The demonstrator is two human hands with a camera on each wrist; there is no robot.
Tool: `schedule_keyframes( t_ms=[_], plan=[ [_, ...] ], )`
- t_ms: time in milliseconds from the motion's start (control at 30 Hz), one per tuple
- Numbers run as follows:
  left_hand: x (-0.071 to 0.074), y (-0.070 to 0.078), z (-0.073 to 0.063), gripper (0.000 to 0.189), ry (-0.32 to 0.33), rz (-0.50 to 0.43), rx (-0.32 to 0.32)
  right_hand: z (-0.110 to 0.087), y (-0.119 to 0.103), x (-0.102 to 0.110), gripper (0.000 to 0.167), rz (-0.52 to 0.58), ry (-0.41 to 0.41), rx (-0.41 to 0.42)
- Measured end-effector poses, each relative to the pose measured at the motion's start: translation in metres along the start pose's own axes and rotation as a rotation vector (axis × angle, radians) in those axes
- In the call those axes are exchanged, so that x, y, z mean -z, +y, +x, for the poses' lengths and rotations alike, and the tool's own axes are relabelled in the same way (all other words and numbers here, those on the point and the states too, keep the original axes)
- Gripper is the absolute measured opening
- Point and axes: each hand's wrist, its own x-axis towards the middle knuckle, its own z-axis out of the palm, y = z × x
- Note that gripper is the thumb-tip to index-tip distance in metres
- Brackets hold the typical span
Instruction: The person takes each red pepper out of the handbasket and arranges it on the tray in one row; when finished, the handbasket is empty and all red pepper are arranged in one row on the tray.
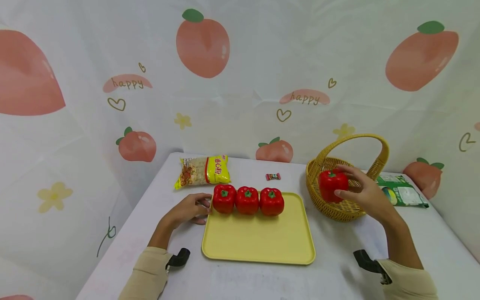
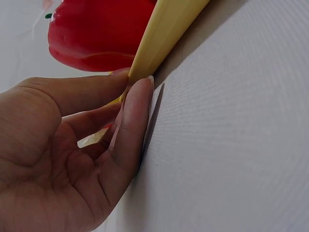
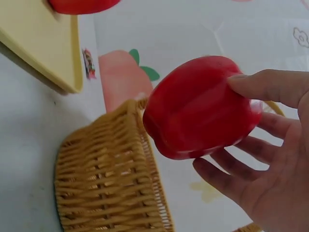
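My right hand (image 1: 369, 196) holds a red bell pepper (image 1: 333, 185) between thumb and fingers over the wicker basket (image 1: 346, 213). In the right wrist view this bell pepper (image 3: 198, 111) appears above the basket's woven rim (image 3: 140, 140). At the far left corner of a yellow tray (image 1: 258, 241), my left hand (image 1: 189, 210) pinches the edge, as the left wrist view shows with fingertips on the tray's rim (image 2: 161, 36). Three more red bell peppers (image 1: 247, 201) stand in a row along the tray's far side, stems up, the leftmost one (image 2: 101, 34) close to my left fingers.
A yellow-and-clear food bag (image 1: 204, 171) lies behind the tray at the left. A small wrapped candy (image 1: 273, 176) lies behind the peppers. Right of the basket, whose tall handle (image 1: 350, 136) arches up, is a green packet (image 1: 403, 191). A printed cloth hangs behind the table.
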Motion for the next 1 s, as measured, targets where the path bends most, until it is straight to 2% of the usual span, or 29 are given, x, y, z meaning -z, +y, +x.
schedule_keyframes(
  t_ms=[233, 500, 1000],
  plan=[
    [0.000, 0.001, 0.000, 0.061, 0.000, 0.005, 0.003, -0.002, -0.004, -0.013, 0.075, -0.004, 0.012, 0.039],
    [0.001, 0.000, 0.001, 0.061, -0.002, 0.008, 0.005, 0.000, -0.009, -0.031, 0.070, -0.013, 0.021, 0.102],
    [0.002, 0.000, 0.001, 0.062, 0.001, 0.011, 0.015, 0.006, -0.010, -0.057, 0.069, -0.004, -0.021, 0.075]
  ],
)
